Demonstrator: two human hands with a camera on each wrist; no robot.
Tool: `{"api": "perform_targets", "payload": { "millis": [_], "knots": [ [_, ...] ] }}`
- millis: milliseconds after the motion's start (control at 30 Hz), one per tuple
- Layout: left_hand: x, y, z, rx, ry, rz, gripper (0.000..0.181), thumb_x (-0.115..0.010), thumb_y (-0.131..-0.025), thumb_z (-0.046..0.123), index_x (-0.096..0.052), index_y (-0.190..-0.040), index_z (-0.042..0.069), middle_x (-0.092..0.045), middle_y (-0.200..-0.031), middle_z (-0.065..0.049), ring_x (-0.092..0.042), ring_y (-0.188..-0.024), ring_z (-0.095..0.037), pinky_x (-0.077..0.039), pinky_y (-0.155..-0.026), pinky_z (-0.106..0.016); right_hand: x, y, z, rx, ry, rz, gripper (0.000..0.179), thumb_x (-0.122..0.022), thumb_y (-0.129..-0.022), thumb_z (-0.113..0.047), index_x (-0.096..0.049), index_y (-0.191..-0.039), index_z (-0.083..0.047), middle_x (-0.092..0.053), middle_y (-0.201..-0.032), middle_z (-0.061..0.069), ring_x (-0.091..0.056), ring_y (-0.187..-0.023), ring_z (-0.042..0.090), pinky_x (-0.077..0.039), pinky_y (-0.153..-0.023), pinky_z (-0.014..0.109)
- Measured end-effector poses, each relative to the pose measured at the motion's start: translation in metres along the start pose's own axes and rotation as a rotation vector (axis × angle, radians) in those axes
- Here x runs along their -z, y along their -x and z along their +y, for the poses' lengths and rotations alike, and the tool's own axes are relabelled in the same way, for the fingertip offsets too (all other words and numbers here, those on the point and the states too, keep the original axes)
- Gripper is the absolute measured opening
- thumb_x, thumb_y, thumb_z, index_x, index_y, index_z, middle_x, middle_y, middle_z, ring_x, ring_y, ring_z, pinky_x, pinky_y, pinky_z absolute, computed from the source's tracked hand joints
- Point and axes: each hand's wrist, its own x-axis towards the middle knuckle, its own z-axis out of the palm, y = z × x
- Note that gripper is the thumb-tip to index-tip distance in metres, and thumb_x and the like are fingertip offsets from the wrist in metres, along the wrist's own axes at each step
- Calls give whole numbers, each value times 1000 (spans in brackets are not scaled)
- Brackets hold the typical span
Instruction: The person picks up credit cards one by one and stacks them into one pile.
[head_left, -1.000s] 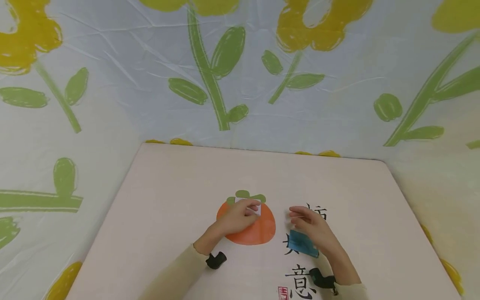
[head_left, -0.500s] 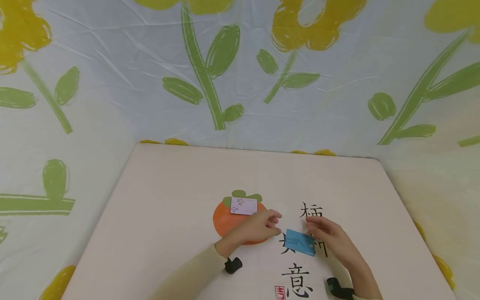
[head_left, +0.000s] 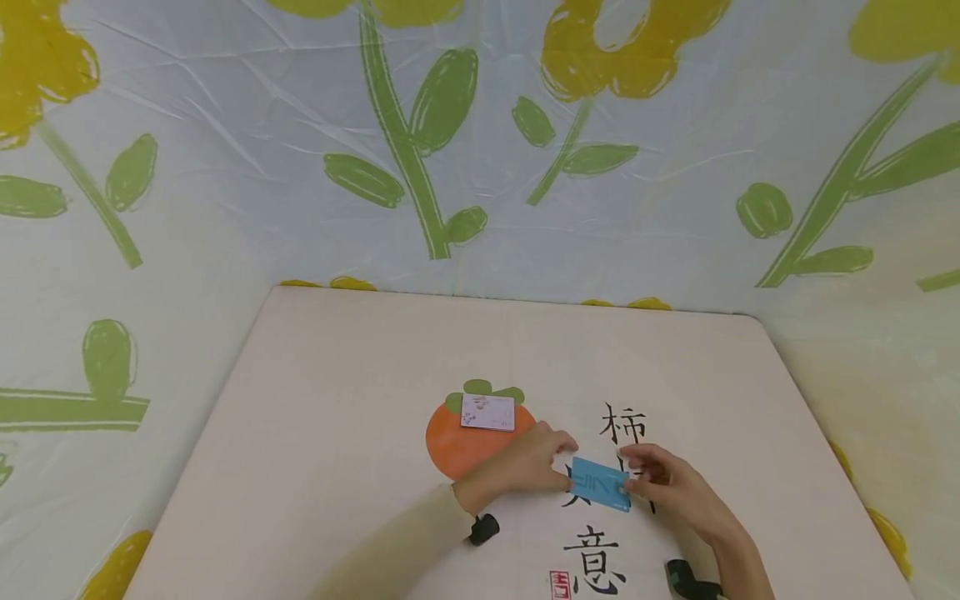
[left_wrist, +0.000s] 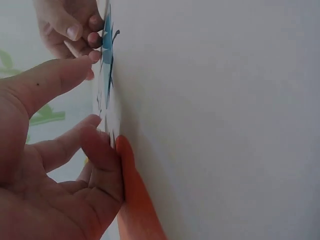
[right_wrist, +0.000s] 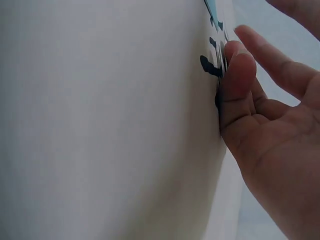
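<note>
A light blue card (head_left: 597, 483) lies at the right of the tabletop, over the black printed characters. At its left edge is the thumb of my left hand (head_left: 521, 462), fingers loosely bent above the mat. My right hand (head_left: 671, 483) has its thumb right at the card's right edge, with the other fingers bent beside it. The left wrist view catches the blue card (left_wrist: 107, 45) nearly edge-on, between both hands. Neither hand pinches it. A pale pinkish card (head_left: 487, 412) with a small floral print lies on the orange persimmon print (head_left: 457, 442).
The pale pink mat (head_left: 337, 375) covers the table and bears black characters (head_left: 595, 558) and a red seal print (head_left: 560, 585). Cloth with yellow flowers and green stems (head_left: 405, 125) hangs behind and at both sides. Dark camera mounts sit at both wrists.
My left hand has left the pale card on the persimmon print and moved right to the blue card. My right hand has shifted right, off the blue card, then back to its right edge.
</note>
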Motion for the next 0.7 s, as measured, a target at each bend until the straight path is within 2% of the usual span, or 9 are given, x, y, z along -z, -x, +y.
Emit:
{"api": "perform_targets", "payload": {
  "millis": [133,233,400,533,700],
  "knots": [
    [-2,-3,8,26,-156,-12,54,-81,-84,32,-60,-133,22,-47,-109,2,-48,-86,-6,-44,-75,-18,1,0,6,10,78,-2,59,-84,-82,-18,-57,-133,-10,-48,-104,13,-46,-90,25,-42,-68,29],
    [-4,-4,12,36,-231,-21,56,-82,-84,35,-57,-133,24,-45,-110,2,-47,-86,-7,-43,-75,-18,1,2,9,47,146,-8,62,-85,-79,-16,-56,-134,-11,-44,-102,12,-43,-88,25,-39,-68,29],
    [-8,-6,13,71,-261,-13,55,-83,-83,37,-57,-131,29,-44,-110,4,-46,-86,-7,-42,-74,-19,-1,3,7,114,235,-36,66,-87,-75,-13,-54,-133,-12,-43,-106,11,-40,-94,25,-38,-75,29],
    [-11,-9,10,77,-279,-7,53,-83,-82,38,-58,-128,31,-44,-109,4,-45,-87,-8,-41,-73,-20,-4,2,3,126,307,-45,63,-88,-75,-14,-55,-128,-11,-45,-111,10,-40,-100,25,-39,-81,30],
    [-12,-10,9,71,-286,-3,49,-83,-82,37,-59,-124,31,-43,-106,4,-45,-87,-8,-41,-72,-20,-5,2,0,133,316,-40,53,-87,-74,-10,-59,-119,-10,-45,-107,9,-40,-97,25,-39,-77,28]
  ]
}}
